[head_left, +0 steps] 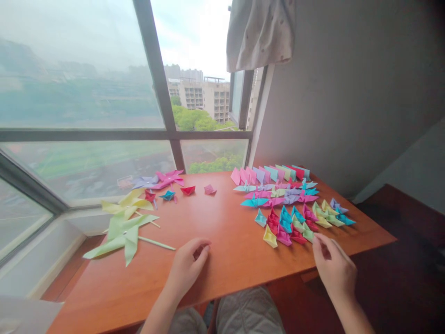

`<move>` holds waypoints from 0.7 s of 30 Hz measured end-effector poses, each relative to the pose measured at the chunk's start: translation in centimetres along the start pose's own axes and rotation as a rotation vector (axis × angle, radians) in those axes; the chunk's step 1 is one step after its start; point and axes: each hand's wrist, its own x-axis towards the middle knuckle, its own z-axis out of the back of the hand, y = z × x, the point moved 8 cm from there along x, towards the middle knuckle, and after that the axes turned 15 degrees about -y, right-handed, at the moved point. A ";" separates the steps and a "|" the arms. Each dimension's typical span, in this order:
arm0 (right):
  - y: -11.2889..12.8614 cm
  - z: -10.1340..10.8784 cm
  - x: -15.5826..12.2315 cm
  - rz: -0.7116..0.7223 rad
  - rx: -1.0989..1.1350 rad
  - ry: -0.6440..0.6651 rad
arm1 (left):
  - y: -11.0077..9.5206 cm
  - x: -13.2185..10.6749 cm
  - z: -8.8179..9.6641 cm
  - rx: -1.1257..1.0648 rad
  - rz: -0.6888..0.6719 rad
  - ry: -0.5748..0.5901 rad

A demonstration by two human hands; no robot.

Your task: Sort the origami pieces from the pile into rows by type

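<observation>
Paper boat, pale green, long axis slanting near-right toward right hand, grip narrow, hold unclear.

Daylight floods in through the dark-framed window | pale buildings beyond, green trees crowding below | dotted curtain hanging up top | grey wall shadowed on the right | reddish wooden table beside the window, catching a sheen

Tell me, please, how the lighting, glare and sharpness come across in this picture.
Head view: the sky is nearly washed out; the left window pane looks hazy; the wall is dim beside it; a pale sheen lies on the table; fine creases on the paper boats look soft.
</observation>
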 end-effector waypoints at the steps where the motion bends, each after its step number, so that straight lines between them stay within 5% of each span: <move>1: 1.6 -0.2 0.1 0.019 0.059 0.006 | 0.0 0.0 0.0 -0.001 0.001 -0.005; 7: 13.2 -4.1 -2.5 0.081 0.477 0.282 | -0.1 0.1 0.1 -0.031 0.030 -0.013; 10: 17.0 -6.5 -4.6 0.107 0.546 0.441 | 0.0 1.0 0.7 -0.019 0.017 -0.007; 21: 18.2 -8.8 -6.9 0.065 0.587 0.616 | 5.2 12.6 9.7 0.608 0.025 -0.314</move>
